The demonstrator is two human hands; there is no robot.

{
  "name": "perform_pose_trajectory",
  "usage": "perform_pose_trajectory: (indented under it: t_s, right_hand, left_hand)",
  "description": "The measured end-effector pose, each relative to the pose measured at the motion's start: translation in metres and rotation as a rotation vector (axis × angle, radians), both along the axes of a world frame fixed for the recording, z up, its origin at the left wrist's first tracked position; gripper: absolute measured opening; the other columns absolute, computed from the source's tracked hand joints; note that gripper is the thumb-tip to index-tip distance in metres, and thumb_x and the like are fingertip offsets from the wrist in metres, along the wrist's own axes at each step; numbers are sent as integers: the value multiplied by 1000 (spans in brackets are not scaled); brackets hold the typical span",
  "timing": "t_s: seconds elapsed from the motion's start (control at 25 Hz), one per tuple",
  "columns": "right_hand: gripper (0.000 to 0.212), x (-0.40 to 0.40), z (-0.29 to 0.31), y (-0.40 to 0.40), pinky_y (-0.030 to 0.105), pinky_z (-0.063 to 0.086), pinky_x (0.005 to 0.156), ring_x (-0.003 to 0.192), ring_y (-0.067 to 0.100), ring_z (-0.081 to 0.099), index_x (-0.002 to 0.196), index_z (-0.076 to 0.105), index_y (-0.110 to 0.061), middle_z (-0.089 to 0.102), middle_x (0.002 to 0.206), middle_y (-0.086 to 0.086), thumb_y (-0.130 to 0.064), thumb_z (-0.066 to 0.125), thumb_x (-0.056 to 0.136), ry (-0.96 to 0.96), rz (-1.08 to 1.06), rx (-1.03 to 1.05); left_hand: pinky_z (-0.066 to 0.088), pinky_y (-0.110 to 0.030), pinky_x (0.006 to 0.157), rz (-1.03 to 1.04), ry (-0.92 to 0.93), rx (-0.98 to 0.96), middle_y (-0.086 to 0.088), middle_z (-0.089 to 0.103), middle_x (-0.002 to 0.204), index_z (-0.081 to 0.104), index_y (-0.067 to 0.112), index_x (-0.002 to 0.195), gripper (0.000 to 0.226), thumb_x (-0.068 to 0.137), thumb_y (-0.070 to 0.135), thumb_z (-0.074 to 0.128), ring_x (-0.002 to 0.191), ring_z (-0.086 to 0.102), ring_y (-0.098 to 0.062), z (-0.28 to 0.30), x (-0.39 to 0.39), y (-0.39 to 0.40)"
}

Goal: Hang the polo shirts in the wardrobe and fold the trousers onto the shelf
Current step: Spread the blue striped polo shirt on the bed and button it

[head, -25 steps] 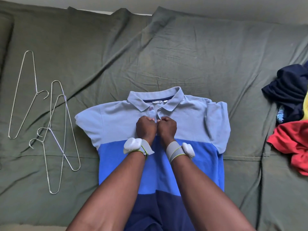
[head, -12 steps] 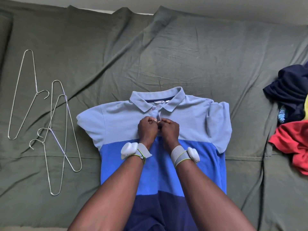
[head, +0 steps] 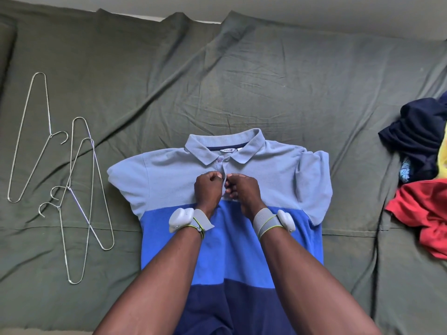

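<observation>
A polo shirt [head: 169,172] in three bands, pale blue, bright blue and navy, lies flat on its back on a green sheet, collar pointing away from me. My left hand [head: 208,187] and my right hand [head: 243,189] meet at the button placket just under the collar. Each pinches one edge of the placket. Both wrists carry grey bands with white trackers. Three wire hangers [head: 79,189] lie on the sheet to the left of the shirt.
The green sheet [head: 266,88] covers a bed or sofa and is creased. At the right edge sits a heap of clothes [head: 420,151]: navy on top, red below, a bit of yellow. A pale wall runs along the top.
Both hands have slid a little up the placket toward the collar and parted slightly. The shirt and the hangers lie where they were.
</observation>
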State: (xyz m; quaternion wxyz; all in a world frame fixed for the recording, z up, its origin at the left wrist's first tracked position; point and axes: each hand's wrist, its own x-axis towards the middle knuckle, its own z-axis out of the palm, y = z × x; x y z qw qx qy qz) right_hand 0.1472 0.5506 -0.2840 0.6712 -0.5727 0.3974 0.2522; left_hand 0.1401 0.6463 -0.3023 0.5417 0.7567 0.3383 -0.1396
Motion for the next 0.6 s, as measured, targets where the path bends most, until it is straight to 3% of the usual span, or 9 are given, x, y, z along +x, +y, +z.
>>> perform_pose_trajectory:
  t_s: [0.12,0.2,0.32,0.48,0.6]
  right_hand:
    - [6,-1,2,5,17,36,39,40,11,46,77,65,-5,58,62,10,0,66,81,-33,-26,-41]
    - [7,-2,0,6,16,38,39,39,9,48,79,65,-4,58,60,10,2,67,80,-50,-37,-45]
    - [10,-6,-5,5,18,40,43,45,11,48,76,65,-5,57,57,5,4,68,79,-80,-8,-59]
    - [11,-9,-4,5,18,40,43,43,8,46,76,64,-4,54,55,4,5,62,82,-105,32,-91]
    - [15,-5,-5,7,22,38,45,47,15,46,66,62,-8,54,54,5,-1,65,79,-129,81,-147]
  left_hand:
    - [55,-40,71,6,11,-152,-6,70,67,70,14,66,19,78,28,67,63,58,-17,3,0,6]
    - [54,-41,67,12,36,-192,-6,68,62,69,16,60,19,72,29,75,60,58,-18,4,3,8]
    - [48,-37,62,61,98,-153,-5,61,53,66,17,52,20,72,18,69,55,53,-20,2,7,5]
    - [54,-33,67,20,93,-15,-2,65,63,64,13,60,18,75,7,56,65,61,-23,8,6,0]
    - [41,-30,61,-105,60,50,-2,54,58,57,12,62,24,85,7,55,58,47,-18,7,3,0]
